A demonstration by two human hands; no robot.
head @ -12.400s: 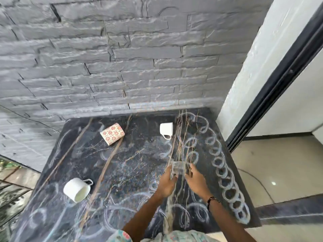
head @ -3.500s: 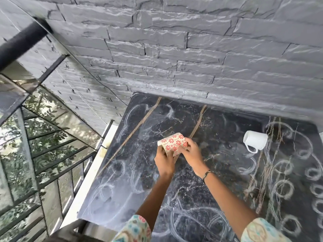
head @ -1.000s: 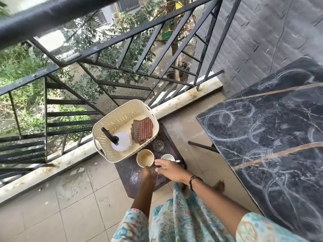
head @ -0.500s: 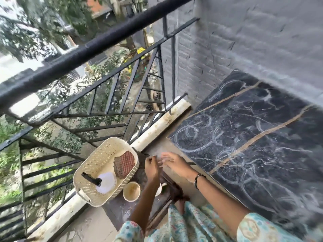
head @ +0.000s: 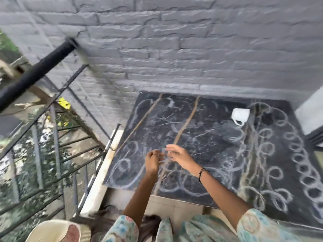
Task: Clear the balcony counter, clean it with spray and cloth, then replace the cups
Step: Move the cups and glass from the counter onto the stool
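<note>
Hovering over near-left part of dark veined marble counter [head: 201, 137] smeared with white swirl marks: both bare hands, close together, apart from slab. Left hand [head: 153, 161] empty, fingers loosely bent. Right hand [head: 180, 156] empty, fingers extended and relaxed, dark band at wrist. White ceramic cup [head: 240, 115] on its side at far right of counter, handle toward viewer, well apart from hands. Cream woven plastic basket [head: 52, 231] at bottom left, below counter level, reddish checked cloth [head: 74, 234] inside. Black metal railing [head: 35, 74] left; grey brick wall [head: 174, 49] behind. View blurred.
</note>
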